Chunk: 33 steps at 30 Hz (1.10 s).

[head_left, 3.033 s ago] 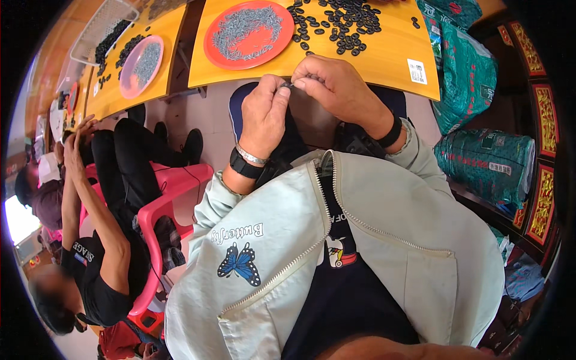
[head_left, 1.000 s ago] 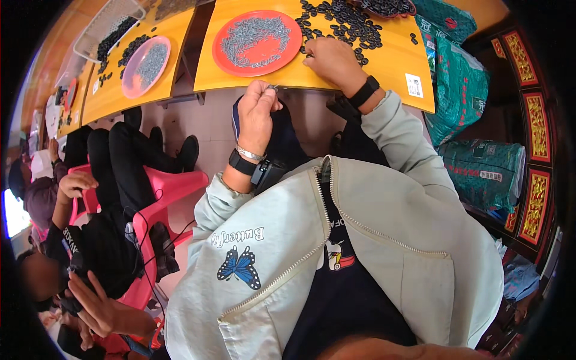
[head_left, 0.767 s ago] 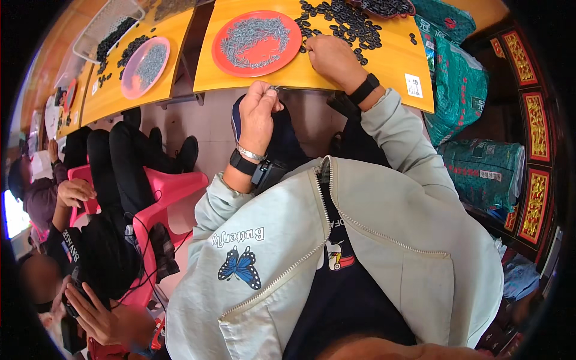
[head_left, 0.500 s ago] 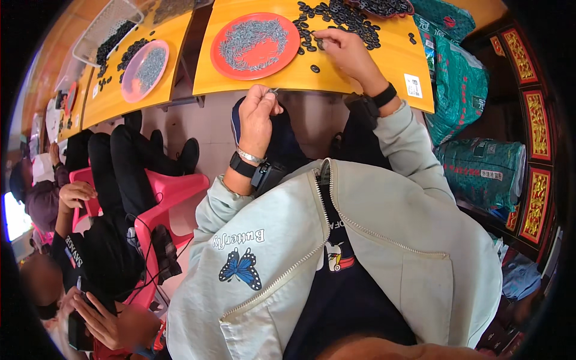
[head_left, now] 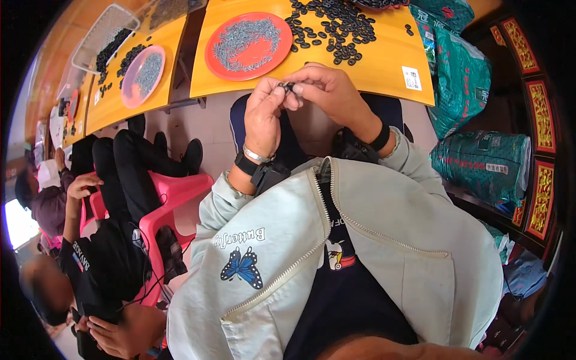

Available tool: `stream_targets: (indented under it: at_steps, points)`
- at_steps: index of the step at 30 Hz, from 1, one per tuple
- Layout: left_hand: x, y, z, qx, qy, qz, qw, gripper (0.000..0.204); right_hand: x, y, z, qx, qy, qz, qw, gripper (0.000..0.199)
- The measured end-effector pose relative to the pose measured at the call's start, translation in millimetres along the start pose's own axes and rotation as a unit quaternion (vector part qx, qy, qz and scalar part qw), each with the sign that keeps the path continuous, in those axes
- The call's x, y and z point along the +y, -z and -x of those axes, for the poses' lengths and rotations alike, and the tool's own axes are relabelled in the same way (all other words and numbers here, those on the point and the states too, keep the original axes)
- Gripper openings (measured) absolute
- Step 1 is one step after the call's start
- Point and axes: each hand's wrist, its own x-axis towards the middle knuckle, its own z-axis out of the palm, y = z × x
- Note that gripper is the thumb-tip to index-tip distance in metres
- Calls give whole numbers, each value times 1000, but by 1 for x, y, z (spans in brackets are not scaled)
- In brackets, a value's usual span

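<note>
My hands meet in front of the table's near edge, fingertips together. Between them is a small black oval piece (head_left: pixel 289 87), mostly covered by the fingers. My left hand (head_left: pixel 265 114) is closed, thumb and fingers pinched at the piece; any grey pieces still in it are hidden. My right hand (head_left: pixel 331 91) is closed too, pinching the same piece from the right. Beyond them, a red plate (head_left: pixel 252 67) holds many small grey screw-like pieces (head_left: pixel 243 37). Loose black oval pieces (head_left: pixel 345 30) are scattered on the yellow table (head_left: pixel 384 72) to the plate's right.
Another yellow table at the left bears a pink plate (head_left: pixel 127 90) of grey pieces and a white basket (head_left: pixel 90 57). A person in black sits by a pink chair (head_left: pixel 180 187) at my left. Green bags (head_left: pixel 459 78) stand to the right, beside a dark carved cabinet (head_left: pixel 540 120).
My right hand has come from the scattered black pieces back to my left hand, bringing a black piece. My left hand, which showed grey pieces at its fingertips, has shifted slightly right.
</note>
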Motion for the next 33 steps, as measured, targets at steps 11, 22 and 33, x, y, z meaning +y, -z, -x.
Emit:
stream_targets:
  at_steps: [11, 22, 33]
  points:
    - [1, 0, 5, -19, 14, 28, 999, 13, 6, 8, 8, -49, -49, -163, 984, 22]
    - [0, 1, 5, 4, 23, -8, 1000, 13, 11, 17, 8, -61, -104, -133, 984, 20]
    - [6, -6, 9, 34, 0, -125, 992, 10, 26, 25, 5, -78, -195, -364, 907, 28]
